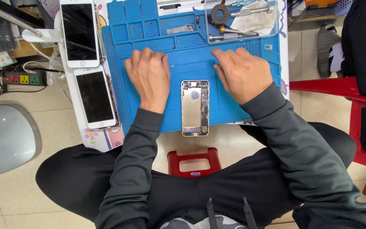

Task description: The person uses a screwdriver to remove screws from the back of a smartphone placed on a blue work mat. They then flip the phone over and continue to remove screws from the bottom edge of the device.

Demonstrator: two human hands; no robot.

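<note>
Right now both hands lie palm down on the blue repair mat (234,112), holding nothing. The left hand (149,76) rests left of the opened phone body (195,108), fingers (142,57) loosely together and flat; the right hand (242,74) lies to its right, fingers likewise flat. Between the wrists, the phone body shows its inner parts, screen removed. Two white phones (80,32) (95,96) lie at the desk's left edge. A clear tray (272,29) at the far right holds what look like screwdrivers.

Beige tile floor (5,199) w/ red plastic stool (193,161), red chair (352,91).
</note>
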